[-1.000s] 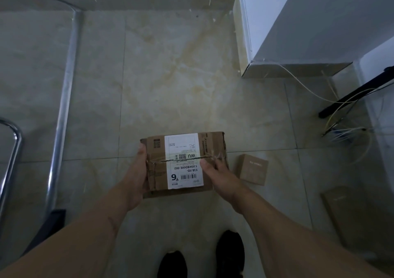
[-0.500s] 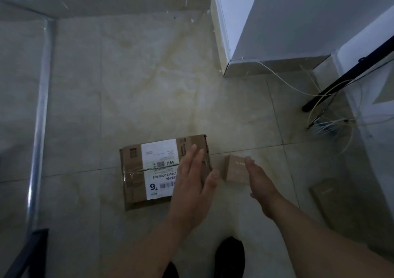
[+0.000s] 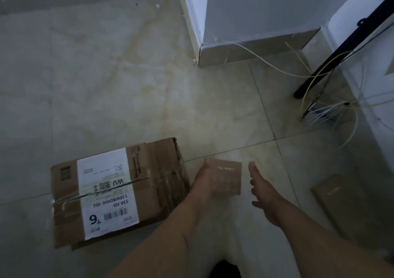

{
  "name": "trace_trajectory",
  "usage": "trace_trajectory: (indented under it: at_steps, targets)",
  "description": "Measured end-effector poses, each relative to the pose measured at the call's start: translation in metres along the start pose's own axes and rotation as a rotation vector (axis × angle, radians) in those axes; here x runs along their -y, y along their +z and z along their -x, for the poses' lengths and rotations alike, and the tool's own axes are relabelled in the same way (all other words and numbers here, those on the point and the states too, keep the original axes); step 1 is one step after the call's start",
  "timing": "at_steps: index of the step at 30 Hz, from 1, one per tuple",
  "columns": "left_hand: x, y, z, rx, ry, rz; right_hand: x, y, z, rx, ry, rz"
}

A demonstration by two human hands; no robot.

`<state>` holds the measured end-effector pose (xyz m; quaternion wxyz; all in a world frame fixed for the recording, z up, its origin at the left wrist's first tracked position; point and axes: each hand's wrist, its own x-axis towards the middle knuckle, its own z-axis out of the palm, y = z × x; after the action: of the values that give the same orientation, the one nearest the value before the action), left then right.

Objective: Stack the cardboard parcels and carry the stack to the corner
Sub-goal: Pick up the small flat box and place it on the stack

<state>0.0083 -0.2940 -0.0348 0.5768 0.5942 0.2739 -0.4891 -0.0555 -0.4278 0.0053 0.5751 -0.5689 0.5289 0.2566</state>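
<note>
A large taped cardboard parcel with a white shipping label lies on the tiled floor at lower left. Right of it sits a small brown cardboard box. My left hand lies against the small box's left side, blurred, fingers extended. My right hand hovers just right of the small box with fingers apart, a gap between it and the box. A third flat brown parcel lies in shadow at the right.
A white wall corner with a skirting board juts in at upper centre. Loose yellow and white cables and a black pole lie at the right. My shoe shows at the bottom edge.
Both hands let go of the large parcel, which now rests on the floor, and moved right to either side of the small box. The view shifted closer and rightward.
</note>
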Motion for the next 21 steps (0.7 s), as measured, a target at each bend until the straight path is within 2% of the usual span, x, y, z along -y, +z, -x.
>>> trace_trajectory:
  at_steps: [7,11,17,21]
  targets:
    - [0.015,-0.002,-0.029,0.079,-0.036,-0.06,-0.011,0.001,-0.038,0.043,0.035,-0.041]
    - [0.013,0.004,-0.022,0.071,-0.051,-0.126,-0.013,0.004,-0.044,0.101,0.064,-0.053]
    - [0.006,-0.002,0.007,0.073,-0.042,-0.098,0.0,0.001,-0.006,0.1,0.036,-0.046]
    - [-0.021,-0.008,0.056,0.049,-0.049,-0.07,0.03,0.004,0.041,0.111,0.026,-0.032]
